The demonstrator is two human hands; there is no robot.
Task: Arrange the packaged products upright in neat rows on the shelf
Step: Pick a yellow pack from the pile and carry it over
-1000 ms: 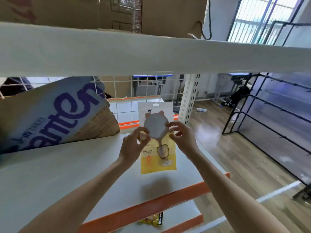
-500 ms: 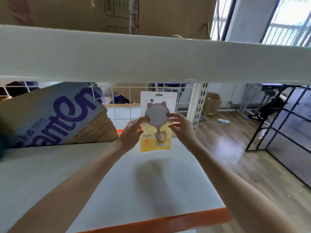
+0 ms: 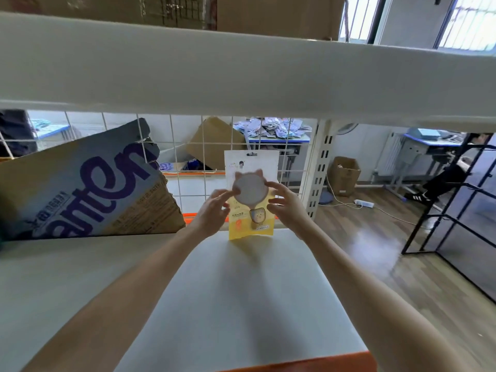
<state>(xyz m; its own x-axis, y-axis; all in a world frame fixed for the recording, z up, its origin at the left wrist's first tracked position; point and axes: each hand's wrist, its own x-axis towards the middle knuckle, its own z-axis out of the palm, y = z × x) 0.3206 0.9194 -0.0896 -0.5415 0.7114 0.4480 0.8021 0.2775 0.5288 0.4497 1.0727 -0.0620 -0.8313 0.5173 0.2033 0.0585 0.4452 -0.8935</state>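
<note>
A yellow-and-white product packet (image 3: pixel 251 200) with a round cat-eared window stands upright at the far edge of the white shelf (image 3: pixel 241 304), its bottom edge touching the shelf surface just in front of the wire-grid back panel (image 3: pixel 188 157). The left hand (image 3: pixel 212 213) has its fingertips against the packet's left edge, fingers loosely curved; the right hand (image 3: pixel 285 205) pinches the right edge between thumb and fingers. To the left, a torn cardboard box (image 3: pixel 88 186) with large purple lettering leans on the shelf. Another white shelf board (image 3: pixel 241 76) spans overhead.
</note>
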